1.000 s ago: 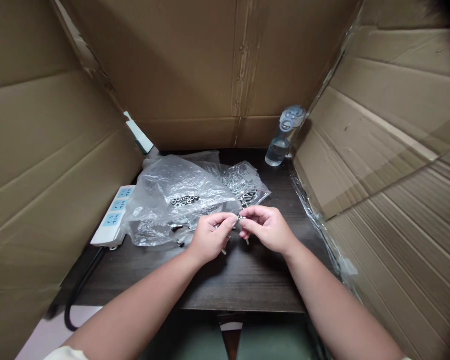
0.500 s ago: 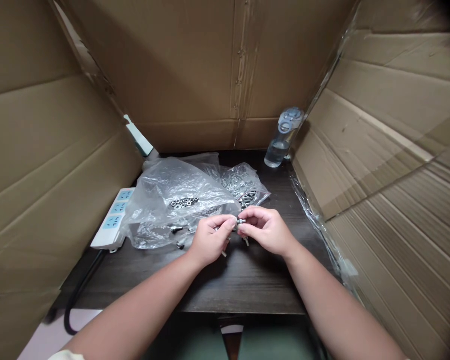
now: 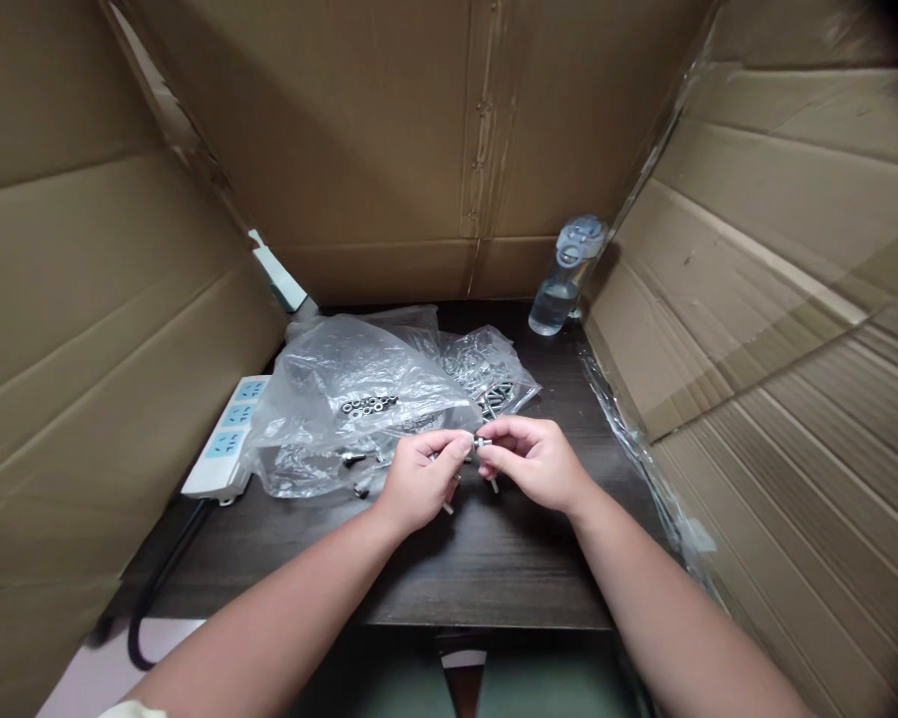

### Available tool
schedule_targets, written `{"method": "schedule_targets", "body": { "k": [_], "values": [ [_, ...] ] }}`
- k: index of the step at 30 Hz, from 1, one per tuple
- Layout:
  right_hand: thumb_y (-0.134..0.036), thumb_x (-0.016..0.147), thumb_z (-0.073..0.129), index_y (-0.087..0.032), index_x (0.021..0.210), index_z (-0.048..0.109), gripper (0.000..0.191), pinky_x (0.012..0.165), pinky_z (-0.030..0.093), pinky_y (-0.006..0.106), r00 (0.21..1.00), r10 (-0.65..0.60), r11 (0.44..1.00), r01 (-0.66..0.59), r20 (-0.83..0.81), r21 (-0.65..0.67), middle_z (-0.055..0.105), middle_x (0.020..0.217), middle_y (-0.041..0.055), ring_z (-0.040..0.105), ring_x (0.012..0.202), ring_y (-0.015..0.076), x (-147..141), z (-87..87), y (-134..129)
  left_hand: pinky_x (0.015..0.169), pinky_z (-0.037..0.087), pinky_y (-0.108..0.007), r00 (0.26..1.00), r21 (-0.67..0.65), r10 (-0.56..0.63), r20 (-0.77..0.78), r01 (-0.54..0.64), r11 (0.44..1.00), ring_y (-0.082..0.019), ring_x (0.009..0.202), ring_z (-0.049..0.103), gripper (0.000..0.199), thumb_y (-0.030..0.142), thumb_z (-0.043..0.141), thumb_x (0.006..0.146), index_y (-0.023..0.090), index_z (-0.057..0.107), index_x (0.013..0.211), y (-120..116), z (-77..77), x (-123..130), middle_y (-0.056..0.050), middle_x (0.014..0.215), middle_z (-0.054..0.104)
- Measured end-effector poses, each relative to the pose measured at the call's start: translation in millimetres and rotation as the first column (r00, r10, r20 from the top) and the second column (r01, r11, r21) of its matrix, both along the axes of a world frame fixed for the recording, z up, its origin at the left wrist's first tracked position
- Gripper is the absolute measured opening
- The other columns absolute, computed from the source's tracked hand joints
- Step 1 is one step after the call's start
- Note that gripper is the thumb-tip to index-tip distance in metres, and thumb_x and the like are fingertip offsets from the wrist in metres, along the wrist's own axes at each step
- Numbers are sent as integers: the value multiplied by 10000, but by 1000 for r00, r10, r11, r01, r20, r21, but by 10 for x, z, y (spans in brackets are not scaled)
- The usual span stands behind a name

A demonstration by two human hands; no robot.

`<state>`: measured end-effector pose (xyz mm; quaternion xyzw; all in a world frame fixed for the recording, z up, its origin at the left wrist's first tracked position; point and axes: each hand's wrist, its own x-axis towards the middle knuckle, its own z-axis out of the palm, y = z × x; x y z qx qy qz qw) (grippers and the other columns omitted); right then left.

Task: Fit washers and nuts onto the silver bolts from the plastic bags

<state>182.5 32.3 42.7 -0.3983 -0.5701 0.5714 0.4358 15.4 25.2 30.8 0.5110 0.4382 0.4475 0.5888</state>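
Observation:
My left hand (image 3: 423,479) is closed in a pinch on one end of a small metal bolt (image 3: 482,442). The fingertips of my right hand (image 3: 533,459) close around the nut on that bolt, just right of the left thumb; the fingers partly cover both pieces. Below the hands, more bolt shanks lie on the dark table, one bolt (image 3: 448,508) showing under the left hand and another bolt (image 3: 495,486) under the right. Several nuts (image 3: 366,406) lie grouped on the clear plastic bag (image 3: 299,389) left of my hands. Dark-headed bolts (image 3: 353,459) rest near its front edge.
Behind my hands lies a smaller clear bag (image 3: 486,349) full of bolts. A water bottle (image 3: 558,284) stands at the back right, a white power strip (image 3: 224,439) at the left. Cardboard walls (image 3: 389,150) enclose the dark table (image 3: 494,588) on three sides.
Both hands stay almost in place, still pinched together at the bolt. The right fingers have shifted very slightly; the view has barely moved.

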Motion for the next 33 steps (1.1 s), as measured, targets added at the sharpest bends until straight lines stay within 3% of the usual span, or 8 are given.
{"method": "schedule_targets", "body": {
  "k": [6,13,18,26,30,33],
  "values": [
    [-404,803,629,-157,774,610,249,460,491,249,997,-8,999,5,81,39,606,537,1,583,457,135,-5,3,-8,318,273,-181,999,5,-32,-18,32,999,-54,333,330,372,468,605,788,106,679,821,-7,26,-2,58,407,379],
    [-439,800,623,-144,753,625,299,420,498,248,999,-29,999,29,19,21,590,485,-3,554,398,123,13,38,5,329,281,-179,999,-28,-34,-4,34,999,-54,341,331,418,448,643,761,111,679,1007,-2,7,-2,64,407,394],
    [-452,792,625,-146,727,626,312,418,489,249,998,-49,998,47,43,36,585,479,-3,550,395,124,19,59,2,326,284,-174,999,-16,-5,-43,5,1000,-55,334,348,365,441,650,757,113,680,914,11,11,-5,62,400,411],
    [-435,823,596,-170,657,594,313,412,425,229,981,-81,987,54,179,150,546,457,-10,534,398,123,21,51,-19,323,268,-166,997,-53,-71,-32,69,996,-40,328,329,329,433,639,769,116,676,848,13,0,-21,59,426,416],
    [-486,853,536,-176,565,523,424,397,399,211,971,-71,992,44,229,120,505,413,-22,513,370,107,27,22,2,329,280,-173,998,-38,-16,-58,14,999,-47,334,357,312,425,651,758,114,663,776,13,-5,-16,48,429,436],
    [-496,824,577,-171,665,564,362,414,431,217,987,-46,996,35,152,79,542,470,-22,549,410,119,45,7,22,315,277,-176,1000,-81,12,9,-11,997,-46,326,336,314,425,678,729,115,632,717,20,14,-1,61,417,404]
  ]
}}
